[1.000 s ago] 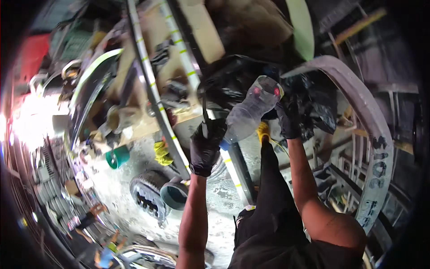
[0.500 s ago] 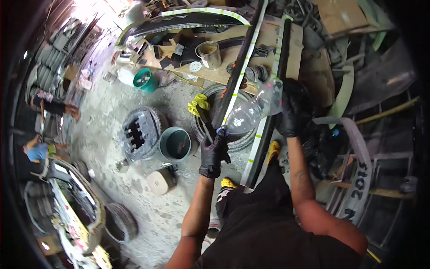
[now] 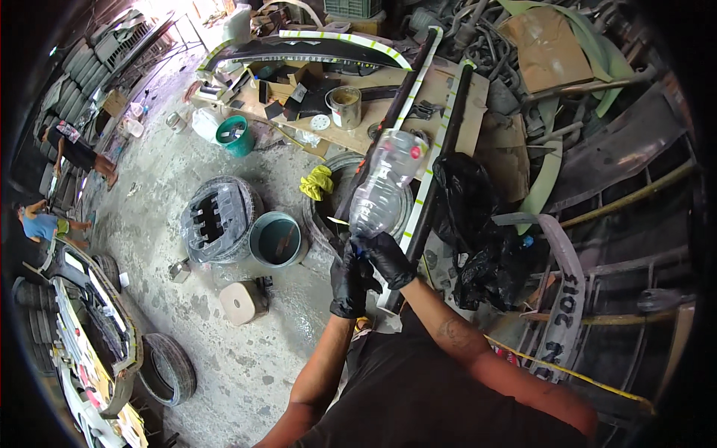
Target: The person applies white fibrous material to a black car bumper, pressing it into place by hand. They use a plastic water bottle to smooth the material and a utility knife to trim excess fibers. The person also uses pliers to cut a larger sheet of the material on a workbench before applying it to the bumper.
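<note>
A large clear plastic bottle (image 3: 381, 190) points away from me, its neck and blue cap (image 3: 358, 252) toward my body. My left hand (image 3: 347, 285), in a black glove, is closed at the neck end. A narrow dark strip-like thing with a pale tip (image 3: 337, 222) sticks out beside its fingers; its kind is unclear. My right hand (image 3: 390, 260), also black-gloved, closes around the same neck next to the left one. Fingers partly hide the cap. Behind the bottle run two long dark trim strips, a left strip (image 3: 407, 89) and a right strip (image 3: 441, 160), edged with pale tape.
An open can (image 3: 345, 108) stands on the wooden board. On the floor are a grey bucket (image 3: 276, 239), a green bucket (image 3: 234, 136), tyres (image 3: 168, 369) and a paper roll (image 3: 243, 302). Black plastic bags (image 3: 485, 254) lie right. Two people (image 3: 78, 149) are far left.
My right hand has moved from the bottle's far end to its neck, beside my left hand. The bottle has swung more upright in view, and the view has shifted slightly.
</note>
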### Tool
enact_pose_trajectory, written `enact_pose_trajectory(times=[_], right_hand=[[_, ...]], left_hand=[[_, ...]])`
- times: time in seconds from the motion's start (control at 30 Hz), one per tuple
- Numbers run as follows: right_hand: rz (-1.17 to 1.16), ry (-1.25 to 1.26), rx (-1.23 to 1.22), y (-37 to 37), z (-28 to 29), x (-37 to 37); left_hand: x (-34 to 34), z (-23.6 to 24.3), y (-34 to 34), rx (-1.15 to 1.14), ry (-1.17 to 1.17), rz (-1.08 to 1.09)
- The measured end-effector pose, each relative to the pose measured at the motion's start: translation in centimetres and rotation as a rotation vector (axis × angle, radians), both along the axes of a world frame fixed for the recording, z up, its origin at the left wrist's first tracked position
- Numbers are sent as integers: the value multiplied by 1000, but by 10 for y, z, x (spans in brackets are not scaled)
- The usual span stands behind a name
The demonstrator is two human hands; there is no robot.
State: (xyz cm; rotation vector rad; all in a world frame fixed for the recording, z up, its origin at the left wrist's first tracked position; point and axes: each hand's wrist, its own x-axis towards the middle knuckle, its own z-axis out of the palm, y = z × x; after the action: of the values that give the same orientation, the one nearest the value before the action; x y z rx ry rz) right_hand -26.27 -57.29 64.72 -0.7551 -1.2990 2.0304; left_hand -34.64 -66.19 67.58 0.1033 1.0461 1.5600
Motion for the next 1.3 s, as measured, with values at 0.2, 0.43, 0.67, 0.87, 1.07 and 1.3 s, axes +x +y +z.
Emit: enact_pose_trajectory(times=[0.2,0.43,0.67,0.87,1.07,1.3], right_hand=[[-41,-121,244,38,4,32],[-85,-477,752,61,-30,49],[-67,-372,840,51,-33,39],[-205,-301,1011,38,-28,31],[-301,-428,1056,6,-29,-12],[-97,-282,1071,-73,-34,-101]], left_hand=[[-22,-21,-43,45,564,34],[-7,56,-48,-159,1600,-370],[23,80,-52,-331,1691,-180],[10,81,-66,-246,1886,-133],[-39,64,-99,-293,1850,-115],[-134,49,-176,-145,1921,20]])
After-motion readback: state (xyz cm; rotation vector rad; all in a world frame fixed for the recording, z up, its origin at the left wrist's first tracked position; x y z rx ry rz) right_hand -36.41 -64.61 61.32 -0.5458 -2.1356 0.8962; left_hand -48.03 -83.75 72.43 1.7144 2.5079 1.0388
